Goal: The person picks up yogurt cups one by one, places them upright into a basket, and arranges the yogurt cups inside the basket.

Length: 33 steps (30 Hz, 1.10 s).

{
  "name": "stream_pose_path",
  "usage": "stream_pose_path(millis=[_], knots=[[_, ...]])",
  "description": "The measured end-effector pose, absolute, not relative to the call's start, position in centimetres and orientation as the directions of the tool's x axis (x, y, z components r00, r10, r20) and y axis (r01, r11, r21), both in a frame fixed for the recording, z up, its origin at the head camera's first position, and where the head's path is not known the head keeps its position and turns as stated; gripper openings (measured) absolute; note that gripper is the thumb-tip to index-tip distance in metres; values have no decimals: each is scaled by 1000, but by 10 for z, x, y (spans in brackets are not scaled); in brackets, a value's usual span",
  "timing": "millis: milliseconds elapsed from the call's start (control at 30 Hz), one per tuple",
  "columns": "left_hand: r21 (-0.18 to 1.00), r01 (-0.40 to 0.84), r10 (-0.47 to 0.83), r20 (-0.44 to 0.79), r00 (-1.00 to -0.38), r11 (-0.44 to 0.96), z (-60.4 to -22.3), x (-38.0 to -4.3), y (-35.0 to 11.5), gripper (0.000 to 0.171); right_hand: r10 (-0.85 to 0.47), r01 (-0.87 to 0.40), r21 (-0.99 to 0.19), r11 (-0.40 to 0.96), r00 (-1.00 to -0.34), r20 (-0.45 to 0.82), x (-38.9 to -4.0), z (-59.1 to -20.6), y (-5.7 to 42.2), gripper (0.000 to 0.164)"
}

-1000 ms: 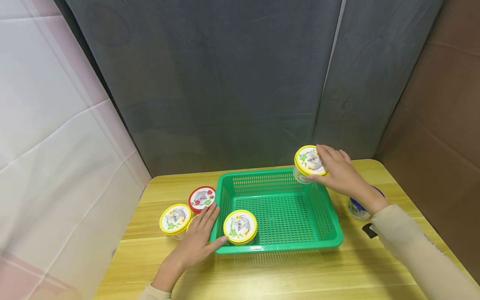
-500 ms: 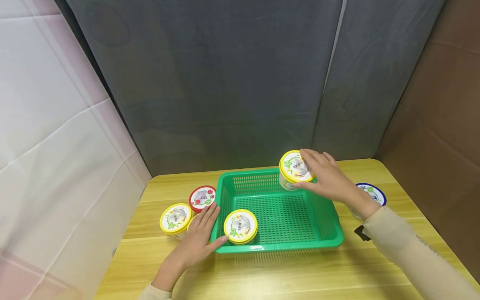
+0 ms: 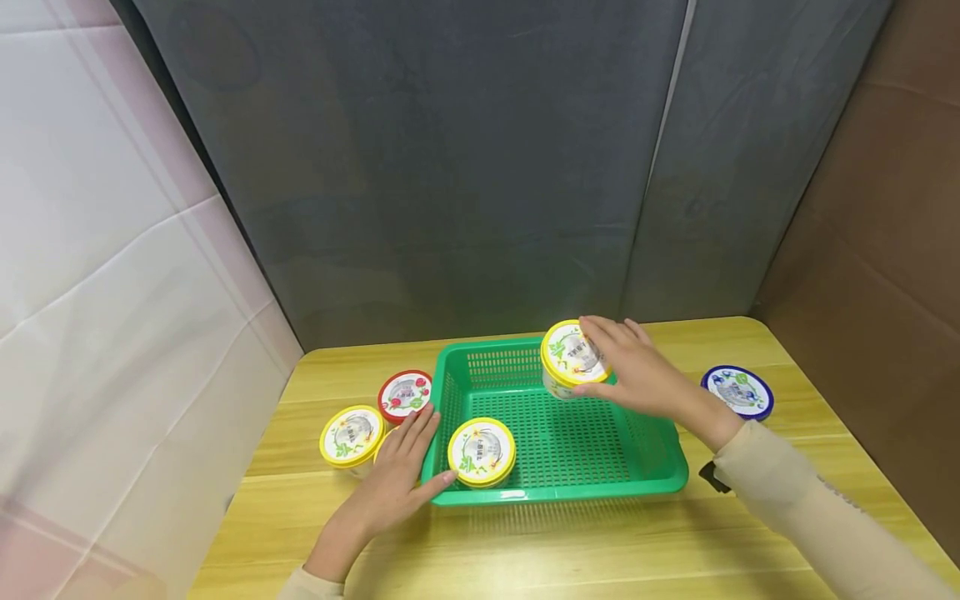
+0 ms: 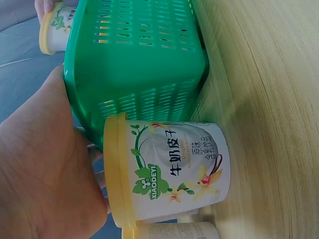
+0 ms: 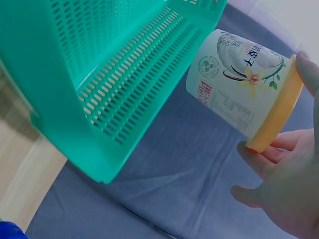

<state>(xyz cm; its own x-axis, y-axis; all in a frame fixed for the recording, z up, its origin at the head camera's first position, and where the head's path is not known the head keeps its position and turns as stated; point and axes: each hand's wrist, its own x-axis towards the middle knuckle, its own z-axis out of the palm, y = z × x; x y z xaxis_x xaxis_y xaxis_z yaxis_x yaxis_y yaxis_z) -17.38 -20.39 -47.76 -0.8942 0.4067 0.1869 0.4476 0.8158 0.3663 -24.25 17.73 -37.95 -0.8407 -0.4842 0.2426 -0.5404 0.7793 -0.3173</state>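
Left hand (image 3: pixel 401 471): fingers (image 3: pixel 417 432) straight, toward one o'clock. Right hand (image 3: pixel 633 371): gripping, toward ten o'clock; forearm (image 3: pixel 832 517) at four o'clock.

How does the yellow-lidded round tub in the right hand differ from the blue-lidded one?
The right hand holds the yellow-lidded round tub; the blue-lidded round tub stands on the wooden table. The first's lid rim is yellow, the second's blue. Both have white, printed lid tops.

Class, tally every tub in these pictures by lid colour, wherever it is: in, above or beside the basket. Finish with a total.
Yellow-lidded tubs: 4
Red-lidded tub: 1
Blue-lidded tub: 1
Total: 6
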Motion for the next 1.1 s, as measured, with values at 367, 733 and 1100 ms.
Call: stream_pose_path(millis=[367,733,1100], knots=[[371,451,408,192,-893,812,-479,-174,-204,85,-515,-557,-345,755,-830,214,-234,-395,169,99],[373,452,411,190,-892,810,-480,-174,-204,85,-544,-565,-346,749,-822,167,-227,-412,159,100],[387,451,412,185,-892,804,-477,-172,-204,85,-585,-601,-333,727,-795,159,-223,-428,154,99]])
